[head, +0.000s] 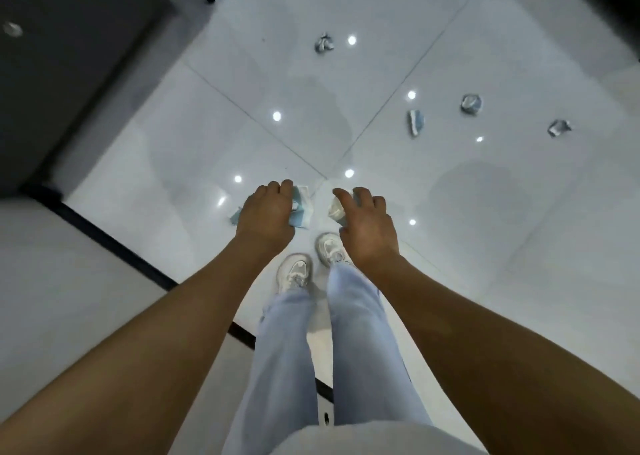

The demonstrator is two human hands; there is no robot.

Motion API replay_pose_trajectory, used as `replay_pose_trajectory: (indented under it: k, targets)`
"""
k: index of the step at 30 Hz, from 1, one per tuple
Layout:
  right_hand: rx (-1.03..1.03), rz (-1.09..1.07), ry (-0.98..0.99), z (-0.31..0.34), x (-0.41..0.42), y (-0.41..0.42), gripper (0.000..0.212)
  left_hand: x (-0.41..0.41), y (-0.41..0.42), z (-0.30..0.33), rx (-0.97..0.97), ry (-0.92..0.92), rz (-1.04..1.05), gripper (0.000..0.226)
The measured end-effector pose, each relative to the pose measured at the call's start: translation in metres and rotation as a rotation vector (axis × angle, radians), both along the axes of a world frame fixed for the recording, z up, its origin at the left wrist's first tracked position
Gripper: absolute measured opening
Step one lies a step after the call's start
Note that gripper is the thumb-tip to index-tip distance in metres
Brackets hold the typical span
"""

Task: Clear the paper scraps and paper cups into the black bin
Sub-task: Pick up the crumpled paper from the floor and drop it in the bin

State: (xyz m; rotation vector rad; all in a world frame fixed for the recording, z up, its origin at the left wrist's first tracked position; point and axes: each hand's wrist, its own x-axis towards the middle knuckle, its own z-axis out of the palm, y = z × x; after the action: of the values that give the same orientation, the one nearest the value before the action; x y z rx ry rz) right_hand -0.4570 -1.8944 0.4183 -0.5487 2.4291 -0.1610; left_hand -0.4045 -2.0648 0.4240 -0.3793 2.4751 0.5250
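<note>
Both hands are extended downward near the centre of the frame, above a glossy white tiled floor (381,73). The left hand (268,214) has its fingers curled over a crumpled blue-and-white paper scrap (300,207), which protrudes past the knuckles to the right and shows a small blue corner at the hand's lower left; the grip is closed around it. The right hand (367,224) has its fingers bent over a pale crumpled paper piece (336,208), visible at the hand's left edge (whether this is a cup or a scrap cannot be told); thumb and fingers appear clamped on it. The two hands are near each other but not touching. Four further crumpled blue-and-white pieces lie loose on the floor, well apart from the hands: one at upper centre (324,43), and three at the right of the frame, namely a flattened piece (415,123), a rounded one (471,104) and one farthest right (559,128). No writing or brand is legible on any piece. Below the hands, white sneakers (294,271) and light blue trousers (360,333) are visible. A dark piece of furniture (69,56) occupies the upper left. The black bin cannot be identified.
</note>
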Motion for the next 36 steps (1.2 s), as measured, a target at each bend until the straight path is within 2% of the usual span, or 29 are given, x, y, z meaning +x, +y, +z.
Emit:
replay_pose_trajectory:
  k: [7,17,20,36]
  targets:
    - [-0.012,-0.318,0.041,0.089,0.051,0.06,0.067,0.011,0.062,0.088,-0.028,0.088,-0.374,0.058]
    - [0.016,-0.789,0.054,0.137,0.138,0.204,0.064,0.034,0.205,0.123,-0.021,0.106,-0.873,0.06]
    - [0.024,-0.912,0.034,0.139,0.163,0.258,0.064,0.036,0.266,0.124,-0.022,0.096,-0.979,0.064]
    - [0.03,-1.442,-0.021,0.136,0.302,0.586,0.066,0.102,0.649,0.13,0.015,0.102,-1.362,0.051]
